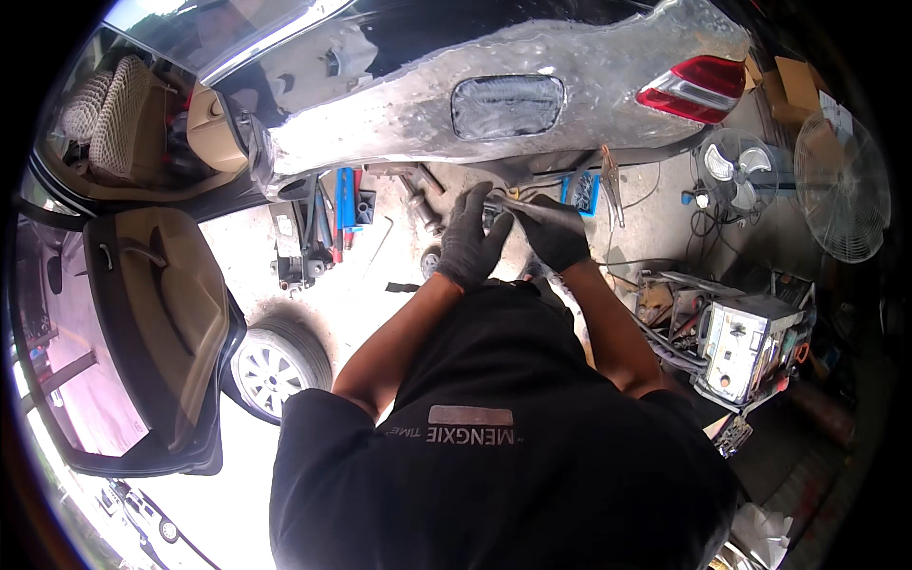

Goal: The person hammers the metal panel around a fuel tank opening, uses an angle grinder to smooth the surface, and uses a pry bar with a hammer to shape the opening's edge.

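Observation:
My right hand, in a dark grey work glove, is closed round a long greyish metal bar. The bar slants from above that hand towards my left hand, gloved the same way. Its fingers stretch upward and the thumb stands apart, with the bar's far end close to the fingertips. Whether they touch it, I cannot tell. Small dark parts between the hands are too unclear to name. Beyond both hands is the car's side panel, scuffed down to bare grey metal, with a dull rectangular patch and a red-and-white tail light.
On the left an open car door juts out near a wheel. Hand tools and a blue tray lie on the floor by the car. To the right stand a welder-like machine, cables and a fan.

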